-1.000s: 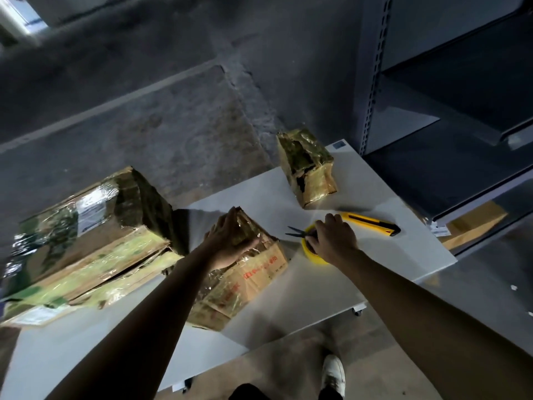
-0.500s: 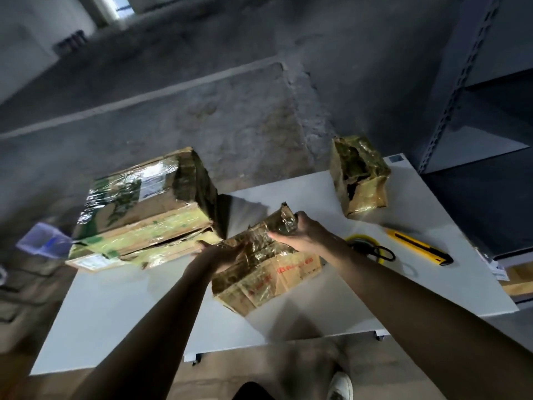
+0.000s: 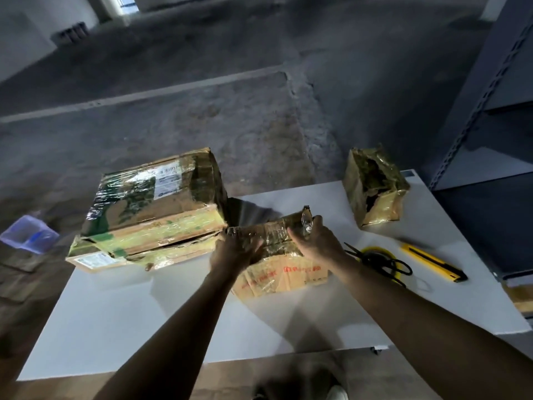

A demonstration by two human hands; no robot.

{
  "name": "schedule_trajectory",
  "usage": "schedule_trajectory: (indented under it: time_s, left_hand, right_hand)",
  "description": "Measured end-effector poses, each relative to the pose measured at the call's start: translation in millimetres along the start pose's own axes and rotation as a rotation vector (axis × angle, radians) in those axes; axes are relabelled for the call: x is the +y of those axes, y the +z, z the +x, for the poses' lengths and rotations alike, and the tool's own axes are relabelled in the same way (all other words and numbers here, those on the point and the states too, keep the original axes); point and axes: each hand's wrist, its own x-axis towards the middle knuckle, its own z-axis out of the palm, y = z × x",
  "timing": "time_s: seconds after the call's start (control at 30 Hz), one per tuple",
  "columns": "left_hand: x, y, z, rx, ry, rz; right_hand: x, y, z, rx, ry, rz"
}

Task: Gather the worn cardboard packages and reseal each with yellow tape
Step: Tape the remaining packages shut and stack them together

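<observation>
Three worn boxes stand together on the table (image 3: 144, 327), so the gathering looks done, but the resealing seems hardly begun. No strip is drawn from the tape (image 3: 364, 250), and every box shows only old, wrinkled glossy wrap. The middle box (image 3: 282, 272) lies between the two hands. The right hand (image 3: 314, 241) grips its far right corner, fingers curled over a crumpled tuft of film. The left hand (image 3: 233, 252) lies on its left end. Whether those fingers hook round the edge or press flat I cannot tell, since the frame is blurred there. My guess is that the person is squaring this box up or pressing its top closed before taping. The big box (image 3: 150, 209) sits just left of the left hand and beyond it, touching the middle box or nearly so, with a seam split open along its near side. The small box (image 3: 375, 186) stands beyond the right hand and to its right, well apart, with a ragged hole torn in its face. The tape lies just right of the right wrist with the scissors (image 3: 383, 262) on top of it. The knife (image 3: 432, 262) lies further right again. What is left, then, is all three boxes: pick up the roll, pull a strip, cover each split and cut it.
</observation>
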Motion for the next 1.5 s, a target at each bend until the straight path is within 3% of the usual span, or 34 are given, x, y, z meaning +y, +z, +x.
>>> schedule_trajectory:
  time_s: [0.17, 0.3, 0.53, 0.77, 0.87, 1.0, 1.23, 1.5]
  left_hand:
    - [11, 12, 3, -0.037, 0.035, 0.167]
    - [-3, -7, 13, -0.052, 0.063, -0.054]
    - [-21, -2, 17, 0.016, 0.061, -0.157]
    - [-28, -7, 16, -0.004, 0.080, -0.179]
    - [-30, -15, 11, -0.040, 0.088, -0.185]
    - [-30, -16, 3, -0.148, 0.012, -0.214]
    - [-24, -7, 7, -0.006, -0.048, -0.219]
    - [0, -23, -15, 0.148, -0.075, -0.139]
  right_hand:
    - [-10, 2, -7, 0.075, 0.052, -0.167]
    - [-31, 13, -13, 0.121, 0.126, -0.224]
    - [-45, 28, -12, 0.270, 0.174, -0.336]
    - [-32, 18, -16, 0.370, 0.167, -0.189]
    - [-31, 16, -19, 0.337, 0.190, -0.182]
    - [-42, 14, -25, 0.123, 0.346, -0.199]
    - [-32, 18, -11, 0.173, 0.269, -0.215]
    - [-5, 0, -7, 0.236, 0.088, 0.016]
